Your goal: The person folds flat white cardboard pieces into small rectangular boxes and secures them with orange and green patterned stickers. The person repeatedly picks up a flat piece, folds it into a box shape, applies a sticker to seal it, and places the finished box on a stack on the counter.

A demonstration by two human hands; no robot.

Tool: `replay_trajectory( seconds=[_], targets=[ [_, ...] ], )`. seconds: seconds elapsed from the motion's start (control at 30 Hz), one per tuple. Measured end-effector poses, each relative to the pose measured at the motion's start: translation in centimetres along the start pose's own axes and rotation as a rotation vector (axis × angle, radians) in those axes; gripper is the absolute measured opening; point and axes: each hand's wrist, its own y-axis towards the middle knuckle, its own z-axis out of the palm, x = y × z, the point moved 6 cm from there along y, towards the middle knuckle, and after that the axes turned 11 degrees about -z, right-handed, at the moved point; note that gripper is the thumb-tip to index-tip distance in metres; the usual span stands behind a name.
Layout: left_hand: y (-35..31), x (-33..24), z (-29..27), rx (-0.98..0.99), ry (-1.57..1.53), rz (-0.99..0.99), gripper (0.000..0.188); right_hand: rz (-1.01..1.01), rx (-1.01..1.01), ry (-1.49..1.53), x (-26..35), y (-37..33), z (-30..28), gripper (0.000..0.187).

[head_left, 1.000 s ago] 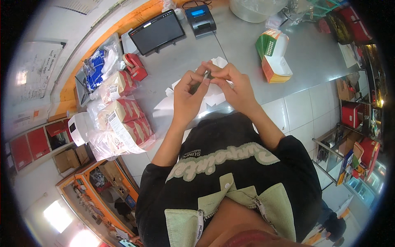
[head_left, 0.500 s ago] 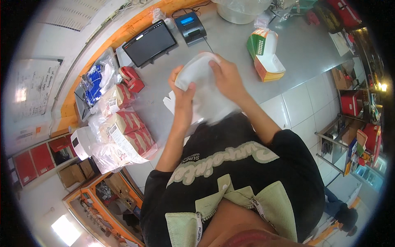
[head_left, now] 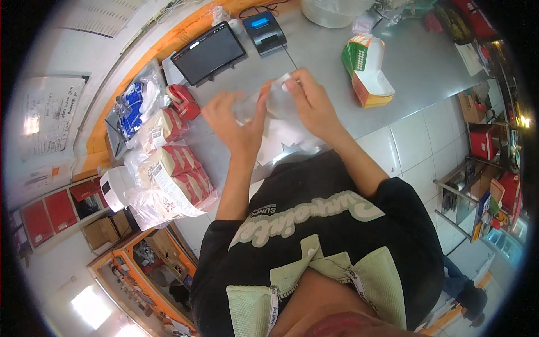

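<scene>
A thin white paper carton (head_left: 277,104), partly folded and blurred, is up between my two hands above the metal counter. A small orange patch shows on its top edge. My right hand (head_left: 313,106) pinches its upper right corner between thumb and fingers. My left hand (head_left: 238,123) is on the carton's left side, thumb raised along it; its fingers are smeared by motion. Below the hands, flat white card (head_left: 275,140) with a notched edge lies at the counter's front. To the right stands a nested stack of green and orange cartons (head_left: 368,70), white inside.
Along the counter's left are a tablet (head_left: 210,53), a dark printer-like device (head_left: 264,33), a red tape dispenser (head_left: 182,102) and plastic-wrapped red and cream packs (head_left: 179,174). A large pale bowl (head_left: 331,12) stands at the back. Another person (head_left: 466,295) is at the lower right.
The carton in my hands has gone from a broad, open sheet to a smaller, folded shape. My left hand has shifted left and its fingers have moved apart; my right hand stays at the corner.
</scene>
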Motion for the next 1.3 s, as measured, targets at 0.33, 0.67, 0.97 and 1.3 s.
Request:
replay_trajectory(
  seconds=[0.33, 0.67, 0.97, 1.3],
  targets=[
    [-1.4, 2.6, 0.5, 0.49, -0.892, -0.87, 0.015, 0.086, 0.078, 0.656, 1.7, 0.2, -0.8, 0.005],
    [-3.1, -0.3, 1.0, 0.151, -0.702, -0.699, 0.014, -0.022, -0.106, 0.689, 3.3, -1.4, 2.1, 0.013],
    [-3.2, -0.3, 1.9, 0.192, -0.885, -0.758, 0.025, 0.023, 0.031, 0.498, 2.3, -1.4, 2.2, 0.013],
    [-6.1, 0.3, 3.7, 0.673, -0.577, -0.946, 0.031, 0.225, 0.349, 0.074, -2.9, -2.0, 0.7, 0.023]
  ],
)
